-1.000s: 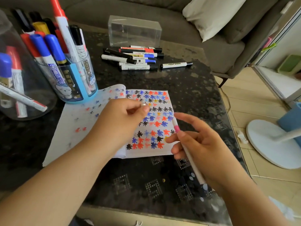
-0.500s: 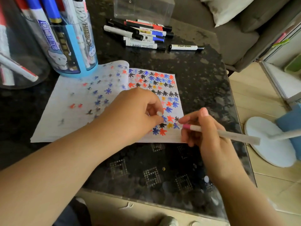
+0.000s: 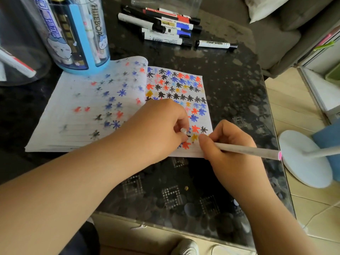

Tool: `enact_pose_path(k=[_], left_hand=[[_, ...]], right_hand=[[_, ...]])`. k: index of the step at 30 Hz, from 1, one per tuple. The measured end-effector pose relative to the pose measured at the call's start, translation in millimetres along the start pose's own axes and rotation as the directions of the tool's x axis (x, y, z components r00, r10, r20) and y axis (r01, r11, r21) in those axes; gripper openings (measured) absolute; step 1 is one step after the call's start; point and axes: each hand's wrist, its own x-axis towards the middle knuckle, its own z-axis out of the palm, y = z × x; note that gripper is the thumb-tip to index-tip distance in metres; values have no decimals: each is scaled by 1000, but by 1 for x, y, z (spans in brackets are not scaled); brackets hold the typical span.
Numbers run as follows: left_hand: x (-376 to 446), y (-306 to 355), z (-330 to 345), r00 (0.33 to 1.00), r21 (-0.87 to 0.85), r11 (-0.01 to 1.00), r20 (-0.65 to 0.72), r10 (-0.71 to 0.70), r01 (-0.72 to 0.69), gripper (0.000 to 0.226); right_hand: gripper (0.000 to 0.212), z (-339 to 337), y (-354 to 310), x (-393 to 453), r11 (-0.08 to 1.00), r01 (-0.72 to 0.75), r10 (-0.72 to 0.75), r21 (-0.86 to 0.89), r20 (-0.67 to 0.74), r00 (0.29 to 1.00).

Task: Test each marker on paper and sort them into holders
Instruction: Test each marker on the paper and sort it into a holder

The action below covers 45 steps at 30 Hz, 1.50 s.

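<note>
An open notebook (image 3: 77,107) full of coloured star marks lies on the dark table. My right hand (image 3: 226,142) grips a thin white marker (image 3: 248,150) with a pink end, its tip down at the page's lower right corner. My left hand (image 3: 158,127) rests on the page and pinches the marker's small white cap (image 3: 183,130). A blue holder (image 3: 81,34) with markers stands at the notebook's top left. A clear round holder (image 3: 22,52) with markers sits at the far left. Several loose markers (image 3: 165,28) lie at the back.
A clear plastic box (image 3: 165,4) stands behind the loose markers. The glass-topped table (image 3: 235,89) ends at the right above a tiled floor, where a white fan base (image 3: 303,162) sits. A grey sofa with a white cushion (image 3: 265,8) is behind.
My right hand turned the marker from upright to lying rightward and brought its tip down onto the page corner. My left hand slid down the page with the cap. The view tilted downward.
</note>
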Motion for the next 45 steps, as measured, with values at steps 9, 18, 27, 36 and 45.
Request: enact_pose_path(k=[9,18,27,36,45], left_hand=[[1,-1,0,1000,7,1000,14,-12,12,3],[1,1,-1,1000,2,1000,13,-16,16,3],[0,2,0,1000,-2,1000,2,-13,13,11],[-4,7,-20,981,-661,726,84,-177,188,10],[-22,21,-35,984,-834,523,136,-116,177,11]], right_hand=[[27,-2,3,0,1000,4,-4,8,0,1000],[27,-3,2,0,999,-21,21,34,18,1000],[26,-3,3,-1,998,-45,43,54,34,999],[19,-25,-21,-6,834,-13,10,552,9,1000],[27,-26,-43,-14,747,101,-18,657,-131,991]])
